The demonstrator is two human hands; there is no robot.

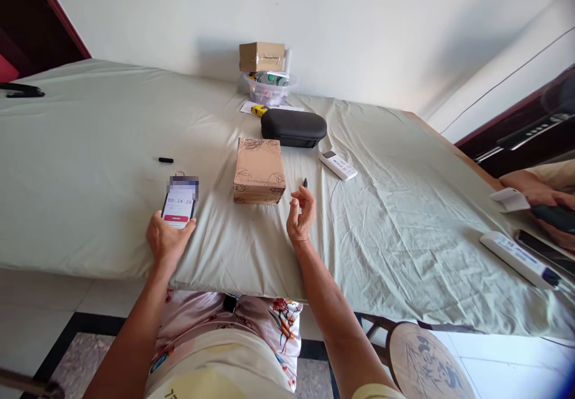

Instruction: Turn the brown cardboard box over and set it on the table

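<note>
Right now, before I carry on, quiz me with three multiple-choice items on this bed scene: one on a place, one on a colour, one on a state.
1. Where does the patterned cardboard box lie?
A. on the floor
B. on the sheet between the two hands
C. inside the plastic tub

2. What colour is the zipped case behind it?
A. black
B. red
C. white

3. What is the state of the phone in the left hand?
A. screen dark
B. face down
C. screen lit, timer showing

Answers:
1 B, it sits on the green sheet, left of the right hand.
2 A, its shell is dark black.
3 C, digits glow on the display.
</note>
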